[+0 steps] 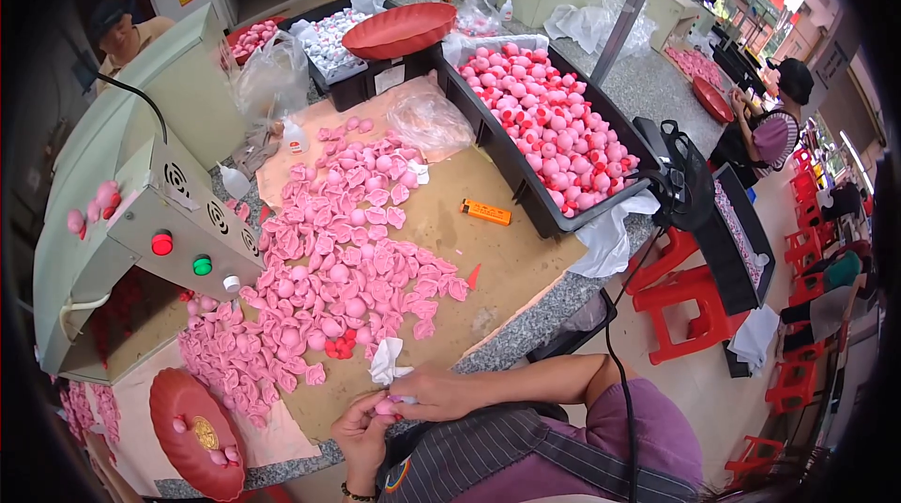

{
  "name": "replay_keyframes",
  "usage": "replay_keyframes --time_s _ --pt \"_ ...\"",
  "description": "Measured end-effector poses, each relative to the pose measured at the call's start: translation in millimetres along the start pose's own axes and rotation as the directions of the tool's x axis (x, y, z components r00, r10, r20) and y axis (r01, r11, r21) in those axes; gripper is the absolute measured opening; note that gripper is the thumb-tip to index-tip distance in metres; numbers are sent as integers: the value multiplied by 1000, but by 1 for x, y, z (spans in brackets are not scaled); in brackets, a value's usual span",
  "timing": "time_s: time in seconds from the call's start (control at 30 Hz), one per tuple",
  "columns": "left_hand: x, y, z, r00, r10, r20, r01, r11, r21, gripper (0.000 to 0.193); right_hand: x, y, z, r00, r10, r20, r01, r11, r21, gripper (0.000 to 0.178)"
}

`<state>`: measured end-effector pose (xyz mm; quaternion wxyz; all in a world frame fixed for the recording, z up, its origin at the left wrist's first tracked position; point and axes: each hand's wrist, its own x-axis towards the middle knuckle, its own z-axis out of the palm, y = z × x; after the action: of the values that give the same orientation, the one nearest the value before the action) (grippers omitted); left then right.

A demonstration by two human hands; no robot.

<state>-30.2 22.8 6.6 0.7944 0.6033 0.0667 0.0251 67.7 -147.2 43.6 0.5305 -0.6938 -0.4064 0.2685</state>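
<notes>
Close to my body at the table's near edge, my left hand (pixel 360 430) pinches a small round pink rubbery piece (pixel 383 406). My right hand (pixel 439 394) meets it there, fingers closed around a slim pale thing (pixel 404 400) that is mostly hidden. A bit of red shows beneath the pink piece. A crumpled white tissue (pixel 386 361) lies just beyond my hands. Past it spreads a heap of loose pink pieces (pixel 328 287), some round and some curled like petals, with a small cluster of red bits (pixel 341 345) at its near side.
A black crate (pixel 514 186) full of pink and red balls stands at the back right. An orange lighter (pixel 486 212) lies before it. At left is a pale green machine (pixel 178 221) with buttons; a red scalloped tray (pixel 174 409) sits near left. Red stools (pixel 690 315) stand at right.
</notes>
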Motion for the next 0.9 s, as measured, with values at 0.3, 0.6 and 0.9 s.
replay_keyframes --time_s 0.3,0.6,0.9 --pt "-1 -1 2 1000 24 -14 -23 1000 12 25 -1 3 2 1000 -4 -23 4 999 -34 37" --pt "-1 2 5 1000 22 -22 -21 1000 12 25 -1 1 1 1000 10 -9 -10 1000 -18 38" --pt "-1 0 4 999 33 -15 -33 999 5 25 -1 2 3 1000 -7 -17 7 1000 -26 38"
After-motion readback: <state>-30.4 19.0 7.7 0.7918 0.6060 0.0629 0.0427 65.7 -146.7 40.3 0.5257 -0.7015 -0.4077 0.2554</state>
